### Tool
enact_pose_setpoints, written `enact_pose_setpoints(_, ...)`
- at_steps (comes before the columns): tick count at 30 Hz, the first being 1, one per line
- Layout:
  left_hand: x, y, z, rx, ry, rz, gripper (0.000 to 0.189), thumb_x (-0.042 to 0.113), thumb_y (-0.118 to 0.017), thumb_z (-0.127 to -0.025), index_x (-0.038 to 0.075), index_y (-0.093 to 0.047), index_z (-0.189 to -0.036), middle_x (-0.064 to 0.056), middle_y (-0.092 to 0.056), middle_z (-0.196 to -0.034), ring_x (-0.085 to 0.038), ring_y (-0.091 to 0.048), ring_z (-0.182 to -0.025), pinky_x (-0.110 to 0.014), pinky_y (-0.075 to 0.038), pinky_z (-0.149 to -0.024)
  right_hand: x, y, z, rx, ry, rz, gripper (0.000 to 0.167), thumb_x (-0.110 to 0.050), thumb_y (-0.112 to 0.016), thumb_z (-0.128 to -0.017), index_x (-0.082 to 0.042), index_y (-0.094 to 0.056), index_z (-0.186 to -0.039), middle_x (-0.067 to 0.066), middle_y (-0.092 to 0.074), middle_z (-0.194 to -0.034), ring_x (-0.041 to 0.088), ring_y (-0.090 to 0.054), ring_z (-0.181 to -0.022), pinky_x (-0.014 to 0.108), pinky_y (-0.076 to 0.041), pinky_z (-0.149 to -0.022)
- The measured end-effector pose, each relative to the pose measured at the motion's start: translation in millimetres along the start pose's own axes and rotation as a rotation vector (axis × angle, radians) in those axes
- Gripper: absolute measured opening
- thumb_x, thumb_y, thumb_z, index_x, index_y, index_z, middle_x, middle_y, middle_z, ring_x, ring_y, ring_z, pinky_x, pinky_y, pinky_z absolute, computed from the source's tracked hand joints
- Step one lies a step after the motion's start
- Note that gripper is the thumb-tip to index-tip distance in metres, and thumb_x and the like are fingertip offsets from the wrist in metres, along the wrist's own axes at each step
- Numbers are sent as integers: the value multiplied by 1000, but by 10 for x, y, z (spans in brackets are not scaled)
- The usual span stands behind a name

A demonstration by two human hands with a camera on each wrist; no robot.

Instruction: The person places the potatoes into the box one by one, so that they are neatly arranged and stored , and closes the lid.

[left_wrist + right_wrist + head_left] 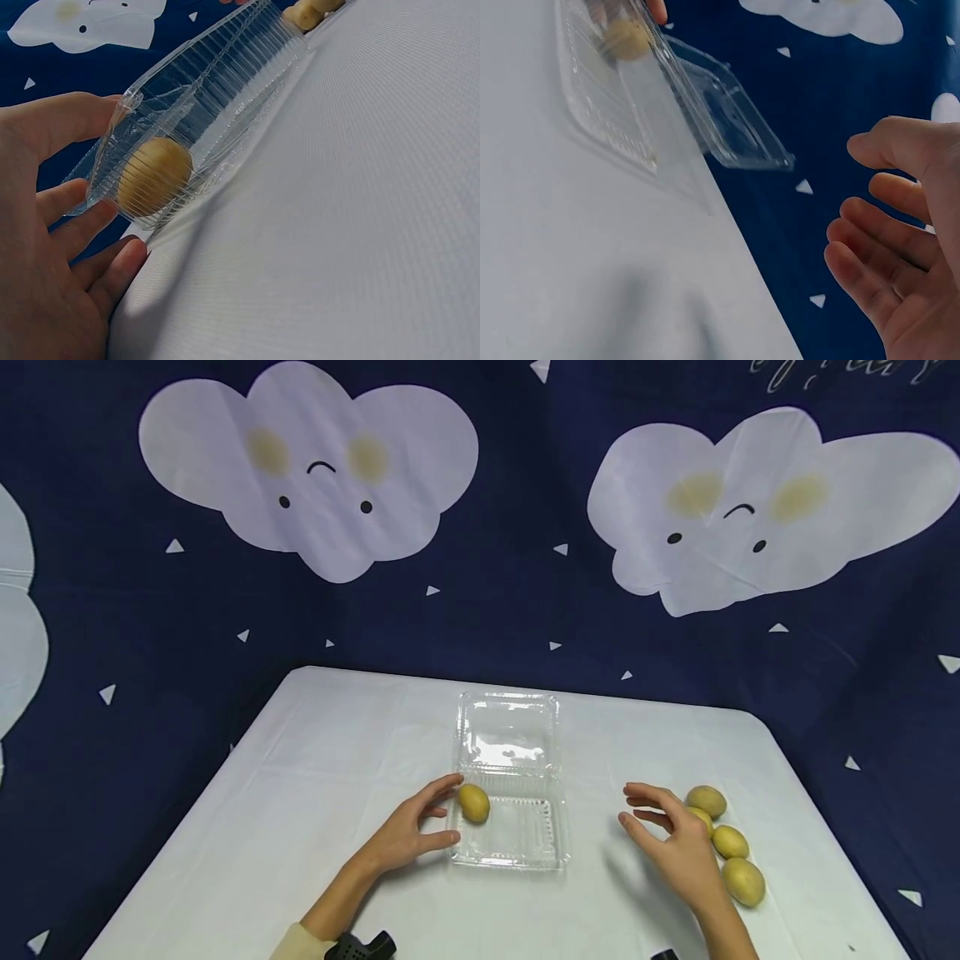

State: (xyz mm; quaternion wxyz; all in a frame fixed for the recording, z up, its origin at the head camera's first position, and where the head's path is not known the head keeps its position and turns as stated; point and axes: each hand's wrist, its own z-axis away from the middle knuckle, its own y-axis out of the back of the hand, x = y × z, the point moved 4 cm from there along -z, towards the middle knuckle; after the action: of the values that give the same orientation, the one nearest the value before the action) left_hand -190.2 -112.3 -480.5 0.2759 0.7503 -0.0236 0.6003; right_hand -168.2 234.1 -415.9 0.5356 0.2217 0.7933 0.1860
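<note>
A clear plastic clamshell box [510,862] lies with its lid [507,727] folded back, away from me. One small yellow, potato-like oval [474,803] sits inside at the left wall. My left hand [411,831] is at the box's left side, with thumb and fingers spread along that edge; in the left wrist view its fingertips [105,217] are right at the clear wall. My right hand [673,843] hovers between the box and a row of similar yellow ovals [744,882], its fingers loosely bent with nothing between them. It partly hides one oval.
Several yellow ovals line the right side of the white-covered table [315,760]. Behind the table hangs a dark blue cloth [517,618] printed with clouds and small triangles.
</note>
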Motion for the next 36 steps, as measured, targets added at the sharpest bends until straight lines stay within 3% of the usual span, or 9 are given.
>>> enact_pose_setpoints(5,53,5,-7,-11,7,-8,77,14,-72,-82,11,-31,-147,-12,-36,-151,-30,-39,-137,-47,-44,-105,215,96,34,22,-51,-22,38,-11,-73,-81,-12,-62,-118,0,-64,-110,2,-64,-94,15,-55,-83)
enact_pose_setpoints(11,-181,-42,-30,25,-19,14,78,11,-73,-81,13,-31,-147,-9,-36,-151,-29,-38,-138,-43,-45,-105,473,254,82,46,-173,54,40,-26,-73,-82,-22,-62,-120,-4,-65,-113,0,-64,-95,11,-53,-79)
enact_pose_setpoints(16,-306,-57,-32,31,-27,6,77,17,-74,-81,21,-33,-146,-2,-37,-151,-24,-39,-138,-37,-46,-105,563,499,130,80,-246,106,41,-30,-72,-83,-19,-62,-121,-5,-64,-114,-3,-64,-92,8,-52,-76)
enact_pose_setpoints(21,-239,-40,-33,28,-40,-7,77,17,-74,-81,17,-33,-146,-3,-38,-150,-26,-40,-137,-37,-46,-104,664,695,206,127,-258,145,44,-27,-73,-82,-10,-62,-121,-17,-64,-108,-10,-61,-91,4,-50,-76)
enact_pose_setpoints(27,-264,-27,-37,34,-43,-22,78,19,-74,-81,18,-32,-147,-2,-39,-150,-24,-41,-136,-35,-47,-104,798,876,335,202,-368,185,44,-33,-75,-80,-15,-65,-119,-25,-64,-100,-17,-57,-86,-1,-46,-71)
enact_pose_setpoints(36,-260,-37,-39,24,-33,-23,78,19,-74,-81,19,-32,-147,-2,-38,-151,-23,-40,-137,-36,-46,-105,1035,978,467,135,-378,297,52,-41,-75,-78,-14,-63,-121,-35,-55,-94,-24,-49,-83,-3,-44,-68)
